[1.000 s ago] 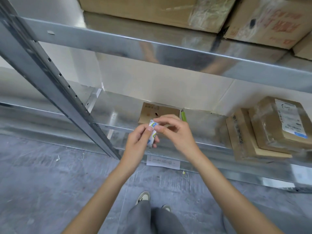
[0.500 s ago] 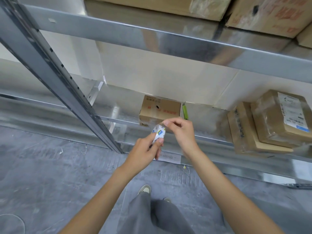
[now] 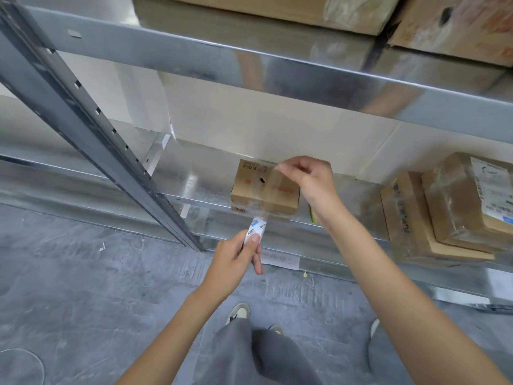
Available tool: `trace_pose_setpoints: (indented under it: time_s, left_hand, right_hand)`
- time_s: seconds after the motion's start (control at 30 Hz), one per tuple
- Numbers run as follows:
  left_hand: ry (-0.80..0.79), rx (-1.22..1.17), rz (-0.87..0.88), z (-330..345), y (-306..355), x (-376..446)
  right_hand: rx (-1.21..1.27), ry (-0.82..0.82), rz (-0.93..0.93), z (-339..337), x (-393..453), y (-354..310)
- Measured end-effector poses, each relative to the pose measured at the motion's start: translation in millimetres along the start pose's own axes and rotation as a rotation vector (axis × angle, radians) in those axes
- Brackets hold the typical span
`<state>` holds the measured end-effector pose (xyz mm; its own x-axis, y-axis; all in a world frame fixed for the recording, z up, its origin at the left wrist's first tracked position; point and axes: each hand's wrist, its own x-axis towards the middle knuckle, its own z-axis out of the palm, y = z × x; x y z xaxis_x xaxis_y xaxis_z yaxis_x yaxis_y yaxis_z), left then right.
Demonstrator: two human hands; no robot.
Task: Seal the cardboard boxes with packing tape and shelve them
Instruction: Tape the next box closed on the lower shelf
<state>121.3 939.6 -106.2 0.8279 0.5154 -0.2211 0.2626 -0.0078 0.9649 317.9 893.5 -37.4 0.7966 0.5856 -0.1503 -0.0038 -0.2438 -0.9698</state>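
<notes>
Below metal shelf (image 3: 194, 187), grey concrete floor (image 3: 69, 287).

Near the frame's centre, the left hand (image 3: 236, 255) grips a small tape roll (image 3: 254, 230) edge-on, while the right hand (image 3: 311, 180), higher and to the right, pinches the end of a clear tape strip (image 3: 268, 190) stretched between them. Behind the strip, a small cardboard box (image 3: 265, 191) sits on the metal shelf (image 3: 194, 176). At right, taped parcels (image 3: 449, 209) are stacked on the same shelf. Larger boxes (image 3: 277, 6) fill the upper shelf along the top edge.
</notes>
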Motion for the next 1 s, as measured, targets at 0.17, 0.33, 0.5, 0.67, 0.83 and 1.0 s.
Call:
trace_pose_setpoints:
  time_s: [0.17, 0.33, 0.5, 0.67, 0.83, 1.0]
  left_hand:
    - [0.049, -0.027, -0.141, 6, 6, 19]
    - [0.105, 0.007, -0.184, 10, 14, 38]
    - [0.121, 0.011, -0.236, 8, 22, 55]
    - [0.102, 0.025, -0.345, 2, 30, 66]
    - [0.09, 0.015, -0.392, 0, 31, 71]
    - [0.088, -0.091, -0.41, -2, 31, 75]
  right_hand:
    - [-0.071, 0.006, -0.027, 4, 26, -3]
    - [-0.188, -0.066, 0.047, 7, 68, 8]
    - [-0.191, -0.114, 0.024, 16, 88, 18]
    - [-0.324, -0.073, 0.096, 25, 99, 36]
    - [-0.376, -0.063, 0.149, 29, 103, 44]
    - [-0.349, -0.043, 0.164, 29, 105, 43]
